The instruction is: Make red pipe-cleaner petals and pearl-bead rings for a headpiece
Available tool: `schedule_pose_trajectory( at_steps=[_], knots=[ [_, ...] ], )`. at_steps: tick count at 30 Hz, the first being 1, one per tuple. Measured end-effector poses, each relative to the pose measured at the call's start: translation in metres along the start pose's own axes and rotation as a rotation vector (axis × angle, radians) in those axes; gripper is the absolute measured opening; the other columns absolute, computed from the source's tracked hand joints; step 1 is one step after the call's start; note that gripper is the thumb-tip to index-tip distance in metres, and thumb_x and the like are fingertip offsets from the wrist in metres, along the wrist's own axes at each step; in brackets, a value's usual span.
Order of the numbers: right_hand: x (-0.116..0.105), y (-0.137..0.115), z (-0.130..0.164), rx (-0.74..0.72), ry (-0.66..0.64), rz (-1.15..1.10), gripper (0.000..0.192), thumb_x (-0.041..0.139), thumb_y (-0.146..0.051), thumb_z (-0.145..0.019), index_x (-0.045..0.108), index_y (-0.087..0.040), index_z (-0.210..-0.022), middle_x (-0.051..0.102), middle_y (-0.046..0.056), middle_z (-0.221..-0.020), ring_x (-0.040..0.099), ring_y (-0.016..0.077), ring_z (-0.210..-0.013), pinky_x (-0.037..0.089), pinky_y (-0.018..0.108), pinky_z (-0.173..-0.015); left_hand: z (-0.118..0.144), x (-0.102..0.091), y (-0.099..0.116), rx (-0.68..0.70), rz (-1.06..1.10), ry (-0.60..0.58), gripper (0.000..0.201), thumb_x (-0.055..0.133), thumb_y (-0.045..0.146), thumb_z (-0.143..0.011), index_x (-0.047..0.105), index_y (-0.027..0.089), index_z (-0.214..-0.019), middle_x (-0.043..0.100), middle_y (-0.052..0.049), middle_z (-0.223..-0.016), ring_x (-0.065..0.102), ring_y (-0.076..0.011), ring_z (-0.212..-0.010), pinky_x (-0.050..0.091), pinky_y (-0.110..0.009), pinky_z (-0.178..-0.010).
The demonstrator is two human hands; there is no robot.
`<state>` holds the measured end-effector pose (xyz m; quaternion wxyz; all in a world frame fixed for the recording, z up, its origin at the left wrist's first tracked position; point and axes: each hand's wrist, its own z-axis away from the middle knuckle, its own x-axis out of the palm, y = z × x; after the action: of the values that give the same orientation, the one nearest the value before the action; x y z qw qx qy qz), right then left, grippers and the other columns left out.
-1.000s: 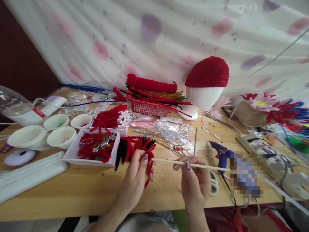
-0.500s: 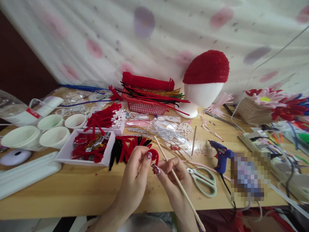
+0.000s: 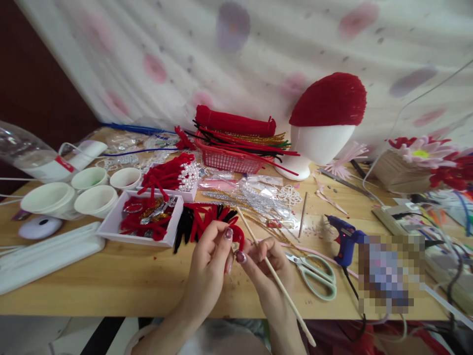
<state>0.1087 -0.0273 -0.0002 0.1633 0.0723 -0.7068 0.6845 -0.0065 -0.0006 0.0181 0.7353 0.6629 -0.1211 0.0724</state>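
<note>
Room: a white cloth with pink and purple spots point(image 3: 258, 54) hangs behind a wooden surface point(image 3: 121, 286) full of craft things
Left hand point(image 3: 209, 266): the fingers are pressed together, pinching a small red fuzzy wire piece point(image 3: 238, 236)
Right hand point(image 3: 268, 268): the fingers pinch the same red piece from the other side, and a long wooden stick point(image 3: 275, 278) is tucked in this hand, slanting from the far side down to the near edge
Where the red piece is: held up just above the surface, between both hands, near the pile of red and black fuzzy wires point(image 3: 201, 222)
How far along: the red piece looks bent into a small curl, but I cannot tell if it is wound on the stick, so the shaping looks only just begun
Nearby on the right: green scissors point(image 3: 314, 273) and a blue glue gun point(image 3: 345, 239) lie untouched
Nearby on the left: a white tray point(image 3: 146, 222) of red and shiny bits, and white bowls point(image 3: 74, 192)
At the back: a red basket point(image 3: 229, 158) of fuzzy wires and a white head form with a red cap point(image 3: 325, 121)
</note>
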Motion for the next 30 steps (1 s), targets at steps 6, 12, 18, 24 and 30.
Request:
schedule_pose_trajectory(
  at_steps=[6,12,18,24,30],
  knots=[
    [0.010,0.001,-0.001,-0.037,0.052,-0.113,0.035,0.081,-0.020,-0.079,0.047,-0.023,-0.074,0.065,-0.006,-0.069,0.062,0.0095,-0.058,0.052,0.018,-0.057,0.002,0.004,0.000,-0.108,0.096,-0.037,0.031,0.053,0.051,-0.094,0.049,0.022,-0.085,0.064,0.002,-0.069,0.029,-0.0019,-0.036,0.020,-0.015,-0.035],
    [0.000,0.005,0.002,-0.010,0.045,0.018,0.032,0.080,-0.021,-0.081,0.048,-0.022,-0.076,0.064,-0.003,-0.074,0.064,0.0121,-0.069,0.054,0.020,-0.064,0.003,-0.001,0.001,-0.162,0.137,-0.131,0.030,0.052,0.050,-0.095,0.048,0.021,-0.087,0.068,0.001,-0.077,0.034,0.0010,-0.030,0.019,-0.012,-0.030],
    [-0.003,0.002,0.005,0.017,0.030,-0.036,0.032,0.080,-0.023,-0.082,0.049,-0.022,-0.076,0.062,-0.004,-0.074,0.060,0.0110,-0.065,0.051,0.019,-0.062,0.004,0.002,0.005,-0.138,0.098,-0.129,0.029,0.054,0.049,-0.095,0.048,0.021,-0.088,0.071,-0.001,-0.082,0.041,0.0000,-0.029,0.026,-0.013,-0.030],
    [0.002,0.004,0.002,0.083,0.030,-0.109,0.036,0.082,-0.027,-0.079,0.046,-0.023,-0.076,0.058,-0.005,-0.070,0.053,0.0106,-0.059,0.045,0.019,-0.055,0.004,0.004,0.006,-0.100,0.084,-0.106,0.032,0.055,0.052,-0.093,0.049,0.021,-0.086,0.073,-0.004,-0.087,0.040,-0.0003,-0.030,0.027,-0.014,-0.030],
    [-0.017,-0.010,0.003,0.054,-0.067,0.176,0.030,0.081,-0.028,-0.081,0.053,-0.021,-0.074,0.059,-0.003,-0.069,0.053,0.0122,-0.061,0.043,0.021,-0.057,0.001,-0.003,0.003,-0.096,0.044,-0.106,0.031,0.051,0.050,-0.096,0.049,0.021,-0.086,0.071,-0.001,-0.082,0.040,0.0000,-0.031,0.027,-0.013,-0.031]
  ],
)
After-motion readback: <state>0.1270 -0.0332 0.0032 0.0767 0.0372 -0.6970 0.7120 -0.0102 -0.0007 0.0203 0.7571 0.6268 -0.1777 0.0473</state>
